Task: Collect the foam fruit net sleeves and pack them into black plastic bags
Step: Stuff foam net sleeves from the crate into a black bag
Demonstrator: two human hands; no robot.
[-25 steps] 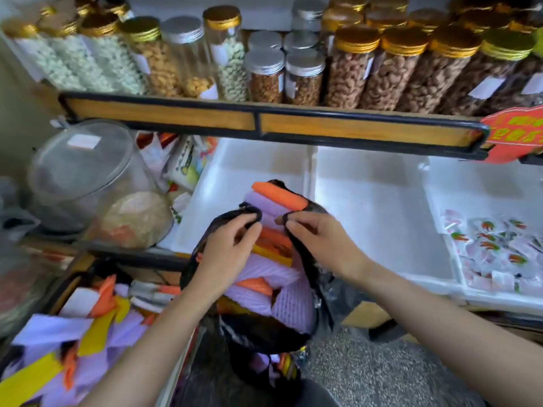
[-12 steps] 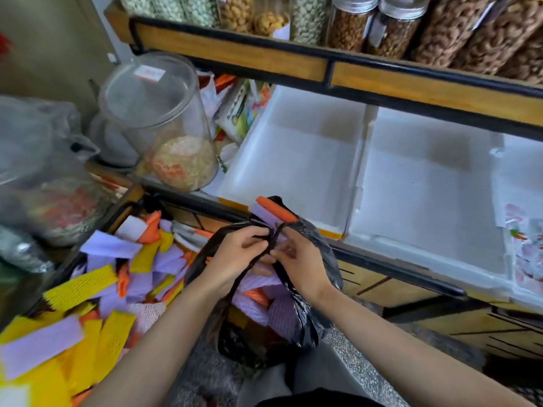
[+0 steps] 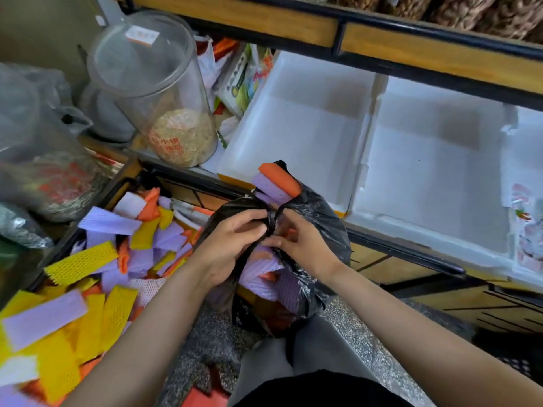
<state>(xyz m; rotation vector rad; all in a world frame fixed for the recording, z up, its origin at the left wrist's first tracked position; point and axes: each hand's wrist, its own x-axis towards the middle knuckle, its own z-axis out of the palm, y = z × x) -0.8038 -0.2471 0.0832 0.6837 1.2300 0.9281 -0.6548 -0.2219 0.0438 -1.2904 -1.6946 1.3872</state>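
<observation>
A black plastic bag (image 3: 318, 218) stuffed with purple and orange foam net sleeves stands in the middle, in front of my knees. An orange sleeve (image 3: 279, 179) and a purple one poke out of its top. My left hand (image 3: 232, 242) grips the bag's left handle and my right hand (image 3: 299, 239) grips the right handle. The two handles are pulled together and cross between my fingers. A heap of loose yellow, purple and orange sleeves (image 3: 88, 277) fills a crate at the lower left.
Two white foam trays (image 3: 311, 118) lie on the shelf behind the bag. A big clear jar (image 3: 155, 83) lies tilted at the back left. Wrapped sweets (image 3: 526, 230) sit at the far right. A wooden shelf rail (image 3: 293, 22) with nut jars runs overhead.
My view dropped down and left, so the nut jars left the frame. Both hands pulled the bag's handles together over the sleeves and now cross them.
</observation>
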